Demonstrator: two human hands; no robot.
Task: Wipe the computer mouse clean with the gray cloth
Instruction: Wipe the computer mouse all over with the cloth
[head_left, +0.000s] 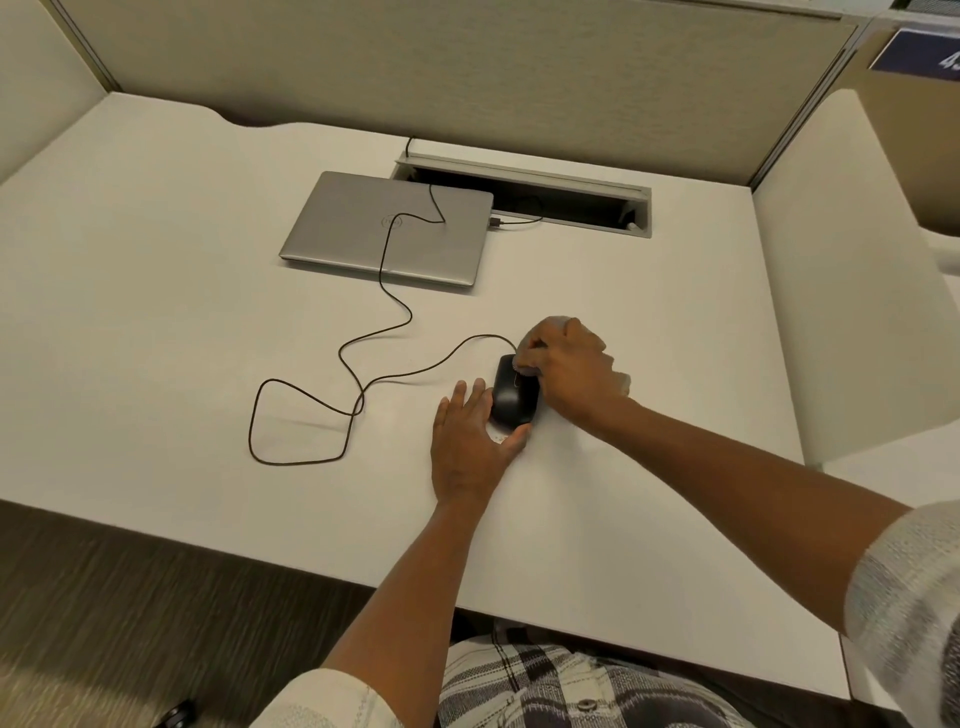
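Observation:
A black wired computer mouse lies on the white desk, right of centre. My left hand steadies it, fingers flat along its left side and thumb at its near end. My right hand grips a bunched gray cloth and presses it on the far right part of the mouse. Most of the cloth is hidden under that hand; a bit shows by the fingers and behind the wrist.
The mouse's black cable loops over the desk to the left and runs up across a closed silver laptop. Behind the laptop is an open cable tray slot. Cubicle panels wall in the desk at the back and right.

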